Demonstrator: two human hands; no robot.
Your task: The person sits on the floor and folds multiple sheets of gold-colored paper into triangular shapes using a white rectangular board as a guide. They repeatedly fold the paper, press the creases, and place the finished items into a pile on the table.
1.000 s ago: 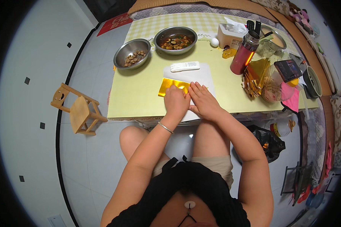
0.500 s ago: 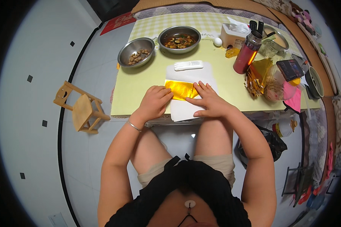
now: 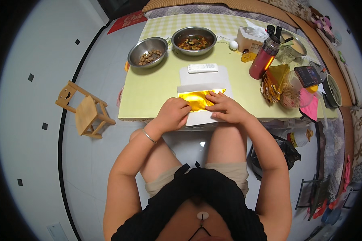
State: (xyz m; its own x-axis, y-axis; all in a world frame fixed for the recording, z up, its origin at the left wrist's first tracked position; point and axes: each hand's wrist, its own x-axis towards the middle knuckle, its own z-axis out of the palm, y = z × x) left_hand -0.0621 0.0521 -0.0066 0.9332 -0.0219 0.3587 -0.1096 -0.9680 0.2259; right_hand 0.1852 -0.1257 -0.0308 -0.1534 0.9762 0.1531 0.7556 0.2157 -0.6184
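Note:
A shiny gold foil sheet (image 3: 197, 100) lies near the table's front edge, over white paper (image 3: 201, 118). My left hand (image 3: 174, 114) is at the foil's left end, its fingers bent together on the edge; the thumb is hidden. Across the right end rests my right hand (image 3: 229, 107), with its fingers apart on the foil and the paper beside it. Behind the foil, a strip of white paper (image 3: 193, 87) shows along the far side. A small white packet (image 3: 202, 68) lies beyond, on a pale mat (image 3: 189, 77).
At the back left stand a steel bowl of brown nuts or shells (image 3: 132, 54) and a steel bowl of dark soupy food (image 3: 194, 51). Rightward are a red flask (image 3: 263, 60), a tissue box (image 3: 247, 39), an egg (image 3: 233, 45), gold foil pieces (image 3: 272, 86) and a phone (image 3: 307, 76).
The foil has shifted nearer to me, with both hands following. A white paper strip now shows behind it. My right fingers have drawn in somewhat from their wider spread.

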